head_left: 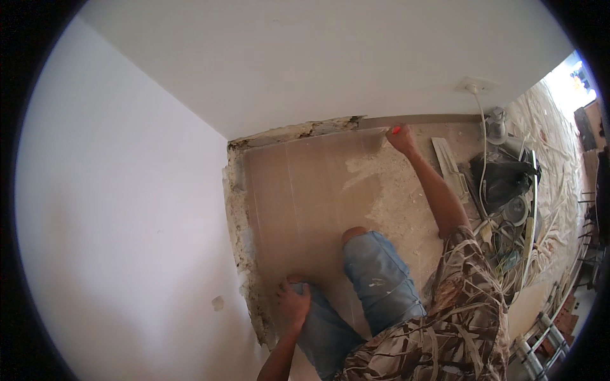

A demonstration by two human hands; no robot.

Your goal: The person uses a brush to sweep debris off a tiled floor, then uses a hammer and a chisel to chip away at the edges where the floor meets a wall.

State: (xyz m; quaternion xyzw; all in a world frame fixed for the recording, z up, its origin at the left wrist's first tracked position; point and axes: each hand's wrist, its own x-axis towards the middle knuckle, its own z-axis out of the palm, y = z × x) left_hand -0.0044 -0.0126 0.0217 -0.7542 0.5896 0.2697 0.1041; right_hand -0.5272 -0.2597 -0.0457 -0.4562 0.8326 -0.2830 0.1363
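fingers of your left hand [294,308] lie loosely spread, holding nothing, on your left knee at lower centre. farther up, past the dusty floor [305,209], your right hand [402,145] is clenched around a red item [396,130], perhaps a tool handle, right of upper centre; its working end can't be made out. you seem to be working along the broken wall base [311,129]; the next move probably calls for a firm, low grip there.
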